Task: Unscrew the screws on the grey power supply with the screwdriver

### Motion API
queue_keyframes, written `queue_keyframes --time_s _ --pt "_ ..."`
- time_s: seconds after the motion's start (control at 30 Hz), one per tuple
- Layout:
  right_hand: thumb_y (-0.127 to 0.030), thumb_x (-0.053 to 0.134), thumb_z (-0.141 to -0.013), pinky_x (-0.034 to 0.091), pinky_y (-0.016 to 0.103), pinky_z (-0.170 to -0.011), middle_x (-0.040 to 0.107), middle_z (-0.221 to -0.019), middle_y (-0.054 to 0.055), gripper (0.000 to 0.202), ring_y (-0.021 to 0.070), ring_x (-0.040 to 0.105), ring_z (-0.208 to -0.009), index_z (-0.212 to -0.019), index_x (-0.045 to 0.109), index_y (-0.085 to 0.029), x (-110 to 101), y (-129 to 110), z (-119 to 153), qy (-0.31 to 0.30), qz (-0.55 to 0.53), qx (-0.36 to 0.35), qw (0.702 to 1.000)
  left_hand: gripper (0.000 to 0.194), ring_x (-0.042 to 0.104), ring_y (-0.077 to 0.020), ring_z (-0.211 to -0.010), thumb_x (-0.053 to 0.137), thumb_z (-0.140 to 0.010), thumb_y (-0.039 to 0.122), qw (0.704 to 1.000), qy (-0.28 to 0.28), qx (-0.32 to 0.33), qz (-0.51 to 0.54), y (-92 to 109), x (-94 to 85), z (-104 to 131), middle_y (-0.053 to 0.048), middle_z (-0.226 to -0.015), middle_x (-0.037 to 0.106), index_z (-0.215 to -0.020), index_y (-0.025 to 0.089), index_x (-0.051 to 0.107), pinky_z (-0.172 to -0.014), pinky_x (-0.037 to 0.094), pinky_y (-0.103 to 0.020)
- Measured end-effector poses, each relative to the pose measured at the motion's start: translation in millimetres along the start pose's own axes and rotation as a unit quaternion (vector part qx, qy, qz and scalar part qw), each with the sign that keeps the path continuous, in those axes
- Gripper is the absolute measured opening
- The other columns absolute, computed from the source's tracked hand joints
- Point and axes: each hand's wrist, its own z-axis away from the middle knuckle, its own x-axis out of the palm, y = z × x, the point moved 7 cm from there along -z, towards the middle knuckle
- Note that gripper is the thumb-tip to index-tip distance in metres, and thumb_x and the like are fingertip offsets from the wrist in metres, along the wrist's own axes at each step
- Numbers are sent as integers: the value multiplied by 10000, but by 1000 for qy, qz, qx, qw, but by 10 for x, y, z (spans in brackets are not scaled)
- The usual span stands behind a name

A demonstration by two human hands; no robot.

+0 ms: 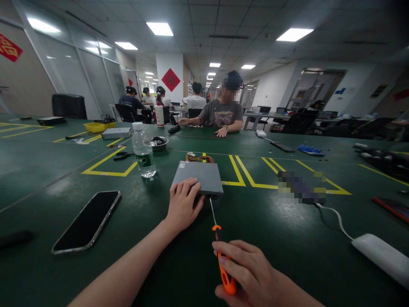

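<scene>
A grey metal computer power supply point(209, 175) lies flat on the green table, with a bundle of coloured wires point(200, 158) coming out at its far side. My left hand point(184, 200) grips its near left corner, fingers over the top and thumb by the front face. In my right hand point(247, 270) is a screwdriver point(227, 277) with an orange and black handle, held between thumb and fingers. Its thin shaft points away from me, and the tip is at the front face of the power supply. Whether the tip sits in a screw is too small to tell.
Left of the power supply stands a water bottle point(143, 155), with a phone point(87, 221) nearer me. Behind are a metal bowl point(159, 145) and a yellow tray point(99, 127). To the right lies a white power strip point(380, 258) with a cable. A person point(220, 111) sits opposite.
</scene>
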Motion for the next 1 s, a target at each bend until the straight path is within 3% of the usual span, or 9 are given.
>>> queue_keyframes --time_s 0.7,0.9,1.0 --pt "-250 411 -932 522 298 -752 641 -1012 177 212 179 629 -921 -1075 479 -109 93 27 -83 -13 14 28 999 278 463 -239 -1147 479 -851 303 1000 -3 -1 -4 -10 10 8 -81 -1206 563 -1112 215 517 -917 292 -417" --pt "-305 310 -960 525 330 -756 622 -1063 196 308 212 613 -986 -1104 531 -146 133 -34 -194 -75 4 25 997 285 458 -243 -1155 479 -849 295 1000 -6 -4 -1 -15 19 12 -82 -1218 555 -1122 219 509 -923 290 -421" --pt "-296 373 -952 521 314 -745 639 -1025 195 248 193 643 -894 -1006 555 -136 120 -50 -194 -44 18 23 999 279 463 -244 -1148 478 -851 295 1000 -2 -5 2 -10 13 12 -82 -1209 561 -1118 223 512 -921 291 -423"
